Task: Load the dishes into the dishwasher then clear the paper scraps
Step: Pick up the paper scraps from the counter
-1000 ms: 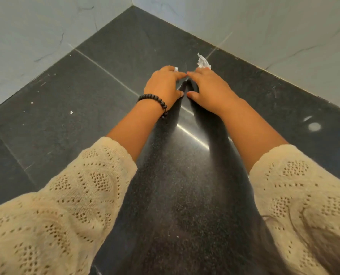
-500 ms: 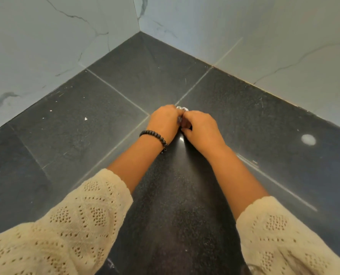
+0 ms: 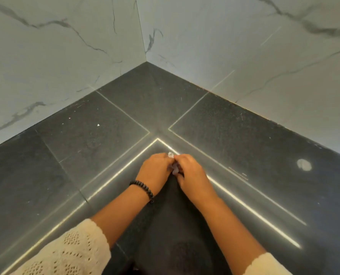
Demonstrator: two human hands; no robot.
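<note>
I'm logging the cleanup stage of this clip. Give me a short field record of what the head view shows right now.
surface: dark stone counter in a corner of marble walls
left hand: pinching the paper scraps
right hand: pinching the same scraps
paper scraps: small pale wad between both hands
leftover: one white fleck on the counter, far left
dishes: none in view
</note>
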